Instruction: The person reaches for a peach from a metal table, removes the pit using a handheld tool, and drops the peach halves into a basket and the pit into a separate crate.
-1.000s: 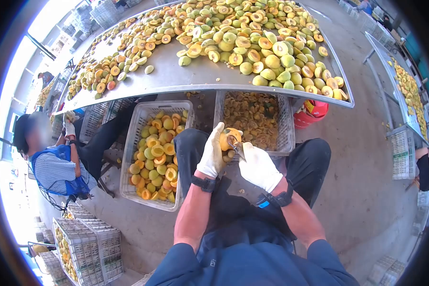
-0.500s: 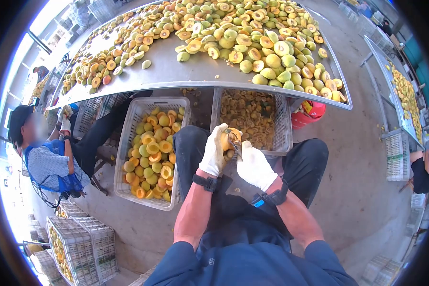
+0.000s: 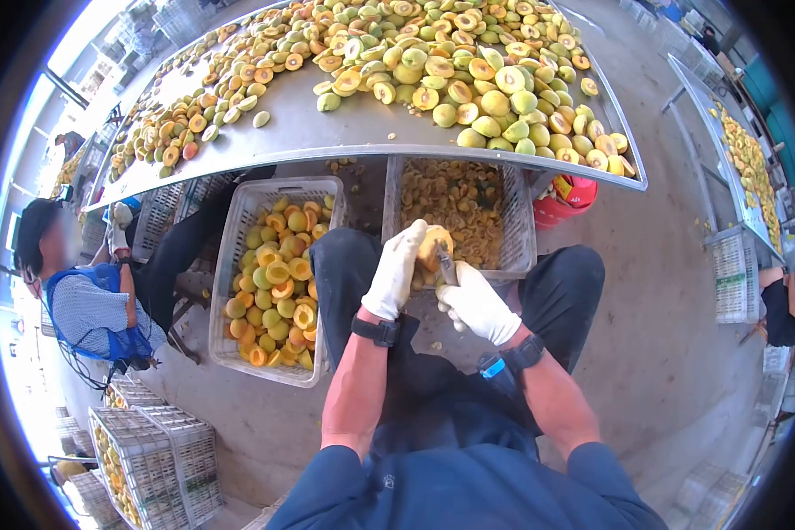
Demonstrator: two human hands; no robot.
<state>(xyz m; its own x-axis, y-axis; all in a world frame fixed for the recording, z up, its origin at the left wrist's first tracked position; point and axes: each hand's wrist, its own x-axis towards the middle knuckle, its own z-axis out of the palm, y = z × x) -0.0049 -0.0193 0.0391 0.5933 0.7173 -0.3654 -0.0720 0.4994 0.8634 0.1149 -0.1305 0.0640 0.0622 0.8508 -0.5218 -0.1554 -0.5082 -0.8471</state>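
Observation:
My left hand [image 3: 395, 274], in a white glove, is closed around a yellow-orange peach half [image 3: 435, 249] and holds it up between my knees. In my gloved right hand [image 3: 479, 302] is a small dark metal pitting tool [image 3: 448, 268], its tip against the cut face of the peach. Exactly how deep the tip sits cannot be made out. Under both hands, close to the table, a crate [image 3: 523, 231] is filled with brownish pits and scraps. Left of my knee stands a white crate [image 3: 230, 320] of hollowed peach halves.
A metal table [image 3: 283, 146] heaped with cut peaches spans the front. A red bucket [image 3: 567, 203] stands beneath its right side. A seated person [image 3: 102, 305] works at the left. Stacked crates [image 3: 163, 464] stand lower left, and another fruit table [image 3: 711, 124] is at the right.
My right hand has turned and dropped slightly, and the tool now points up at the peach. More of the peach's cut face shows. The whole view has shifted a little.

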